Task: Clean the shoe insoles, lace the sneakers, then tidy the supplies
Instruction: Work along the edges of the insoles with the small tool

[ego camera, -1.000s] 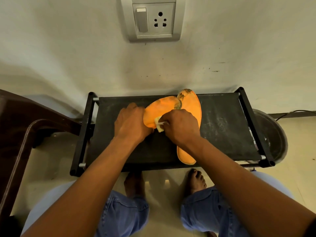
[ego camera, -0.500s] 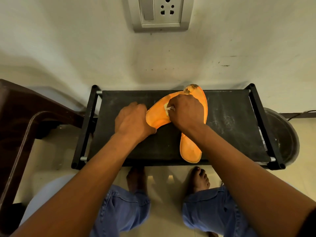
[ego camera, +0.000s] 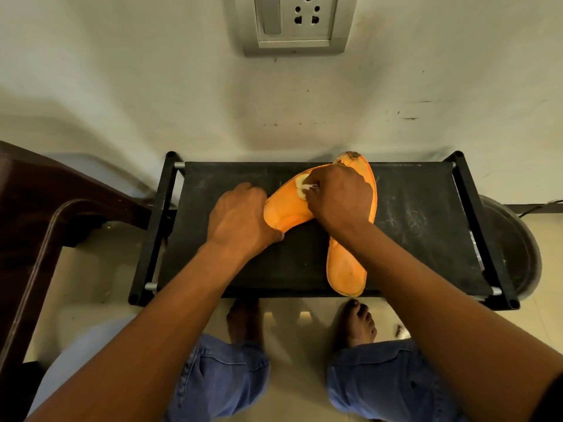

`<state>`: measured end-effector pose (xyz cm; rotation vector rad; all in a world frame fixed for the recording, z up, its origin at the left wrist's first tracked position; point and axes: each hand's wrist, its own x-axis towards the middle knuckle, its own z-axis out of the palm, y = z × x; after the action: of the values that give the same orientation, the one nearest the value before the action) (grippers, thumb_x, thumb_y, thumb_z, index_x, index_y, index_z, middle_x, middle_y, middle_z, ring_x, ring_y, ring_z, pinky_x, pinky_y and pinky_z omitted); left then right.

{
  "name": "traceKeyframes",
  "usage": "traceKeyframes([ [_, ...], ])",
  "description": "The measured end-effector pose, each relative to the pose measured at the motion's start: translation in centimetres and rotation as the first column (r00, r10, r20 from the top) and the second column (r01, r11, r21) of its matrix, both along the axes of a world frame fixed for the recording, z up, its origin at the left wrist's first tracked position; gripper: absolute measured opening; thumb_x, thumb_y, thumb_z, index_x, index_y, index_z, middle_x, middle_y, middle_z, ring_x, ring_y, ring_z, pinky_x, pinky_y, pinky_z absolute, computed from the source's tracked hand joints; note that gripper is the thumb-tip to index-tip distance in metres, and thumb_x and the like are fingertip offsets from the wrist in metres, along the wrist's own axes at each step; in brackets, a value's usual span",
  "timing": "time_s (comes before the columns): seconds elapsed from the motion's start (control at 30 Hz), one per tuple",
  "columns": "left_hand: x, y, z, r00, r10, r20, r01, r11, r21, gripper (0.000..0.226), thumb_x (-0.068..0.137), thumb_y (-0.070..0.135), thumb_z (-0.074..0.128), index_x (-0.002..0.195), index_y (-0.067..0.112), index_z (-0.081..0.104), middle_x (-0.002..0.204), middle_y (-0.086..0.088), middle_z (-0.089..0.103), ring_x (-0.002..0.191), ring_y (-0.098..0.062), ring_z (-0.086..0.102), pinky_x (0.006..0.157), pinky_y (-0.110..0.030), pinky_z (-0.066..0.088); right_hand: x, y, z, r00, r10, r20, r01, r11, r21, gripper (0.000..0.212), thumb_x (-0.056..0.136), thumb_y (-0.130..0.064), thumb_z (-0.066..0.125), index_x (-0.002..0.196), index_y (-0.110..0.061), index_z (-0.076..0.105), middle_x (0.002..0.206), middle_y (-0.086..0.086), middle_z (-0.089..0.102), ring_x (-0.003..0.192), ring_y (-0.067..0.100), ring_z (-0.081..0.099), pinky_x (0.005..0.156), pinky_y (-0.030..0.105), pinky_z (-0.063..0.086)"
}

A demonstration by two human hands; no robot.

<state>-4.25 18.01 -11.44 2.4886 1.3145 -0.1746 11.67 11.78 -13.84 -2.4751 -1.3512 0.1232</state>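
Observation:
Two orange insoles lie crossed on a low black rack [ego camera: 420,226]. The upper insole [ego camera: 286,208] slants from lower left to upper right; the lower insole [ego camera: 345,269] runs toward me, its stained toe at the rack's far edge. My left hand [ego camera: 240,220] holds down the upper insole's near end, fingers curled over its edge. My right hand [ego camera: 341,196] grips a small pale wipe [ego camera: 303,187] and presses it on the upper insole near its far end. Most of the wipe is hidden under my fingers.
A dark brown plastic chair [ego camera: 45,226] stands at the left. A round metal basin [ego camera: 515,248] sits on the floor right of the rack. A wall socket [ego camera: 294,22] is above. My bare feet and blue jeans are below the rack's near edge.
My right hand slid the wipe along the upper insole from near its middle toward its far end. My left hand stayed on the near end. The camera tilted slightly downward.

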Motion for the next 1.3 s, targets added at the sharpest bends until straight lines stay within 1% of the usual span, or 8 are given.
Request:
traceKeyframes([
  [0.1,0.0,0.0,-0.2,1.000,0.000,0.024,0.000,1.000,0.015,0.058,0.061,0.052,0.089,0.104,0.019,0.069,0.105,-0.004,0.062,0.093,-0.023,0.062,0.069,-0.031,0.041,-0.4,0.1,-0.1,0.994,0.088,-0.069,-0.088,0.996,0.005,0.028,0.094,-0.028,0.060,0.118,-0.025,0.075,0.114,0.000,0.073,0.101,0.020,0.065,0.077,0.030,0.048],
  [0.27,0.1,-0.2,-0.3,0.999,0.018,0.044,-0.019,0.999,0.026,0.044,0.066,0.052,0.083,0.085,0.019,0.062,0.092,-0.003,0.057,0.084,-0.026,0.061,0.064,-0.034,0.041,-2.9,0.1,-0.1,0.948,0.310,-0.079,-0.311,0.950,-0.007,0.022,0.093,-0.030,0.062,0.108,-0.030,0.078,0.103,-0.002,0.075,0.094,0.020,0.066,0.069,0.030,0.049],
  [0.5,0.2,0.1,0.2,1.000,-0.006,0.007,0.006,1.000,-0.016,0.066,0.060,0.053,0.091,0.111,0.020,0.067,0.110,-0.004,0.061,0.099,-0.023,0.062,0.073,-0.031,0.040,-0.6,0.6,-0.3,0.999,0.054,0.003,-0.054,0.998,0.045,0.026,0.094,-0.032,0.062,0.116,-0.026,0.075,0.114,-0.001,0.073,0.102,0.019,0.065,0.076,0.032,0.053],
  [0.73,0.3,0.0,0.3,1.000,0.006,0.023,-0.005,1.000,-0.017,0.058,0.062,0.052,0.089,0.102,0.017,0.066,0.103,-0.004,0.059,0.091,-0.023,0.059,0.068,-0.031,0.038,-2.9,0.6,-0.2,0.950,0.306,-0.060,-0.306,0.952,0.020,0.021,0.092,-0.030,0.064,0.107,-0.028,0.078,0.102,-0.001,0.075,0.095,0.020,0.067,0.071,0.030,0.052],
  [0.97,0.2,0.3,0.3,1.000,-0.001,0.013,0.002,0.999,-0.039,0.068,0.058,0.053,0.092,0.112,0.021,0.066,0.110,-0.003,0.061,0.098,-0.021,0.061,0.073,-0.030,0.040,0.0,1.0,-0.3,0.998,0.058,-0.031,-0.056,0.998,0.038,0.025,0.094,-0.029,0.061,0.114,-0.024,0.076,0.114,0.000,0.073,0.101,0.019,0.065,0.077,0.032,0.053],
  [1.07,0.1,0.3,0.3,0.999,-0.007,0.031,0.007,1.000,-0.028,0.063,0.058,0.052,0.092,0.106,0.019,0.066,0.104,-0.002,0.059,0.087,-0.019,0.056,0.069,-0.030,0.037,-0.9,0.8,0.3,0.970,0.228,-0.086,-0.228,0.974,0.016,0.025,0.093,-0.027,0.063,0.113,-0.024,0.077,0.112,0.000,0.074,0.099,0.020,0.066,0.076,0.030,0.050],
  [1.17,0.1,0.2,0.2,0.999,0.001,0.042,0.000,0.999,-0.032,0.060,0.057,0.051,0.092,0.099,0.018,0.066,0.099,-0.002,0.057,0.087,-0.023,0.060,0.067,-0.033,0.042,-2.7,0.5,0.7,0.910,0.410,-0.063,-0.414,0.907,-0.079,0.021,0.091,-0.035,0.063,0.105,-0.029,0.077,0.099,-0.001,0.074,0.090,0.021,0.066,0.063,0.028,0.040],
  [1.3,0.2,0.2,0.2,0.999,0.002,0.035,0.000,0.999,-0.043,0.061,0.057,0.053,0.091,0.102,0.019,0.066,0.101,-0.002,0.058,0.092,-0.025,0.061,0.069,-0.033,0.042,-2.3,0.5,0.6,0.941,0.337,0.020,-0.334,0.939,-0.085,0.022,0.091,-0.035,0.064,0.110,-0.030,0.075,0.103,-0.002,0.073,0.094,0.020,0.066,0.065,0.028,0.044],
])
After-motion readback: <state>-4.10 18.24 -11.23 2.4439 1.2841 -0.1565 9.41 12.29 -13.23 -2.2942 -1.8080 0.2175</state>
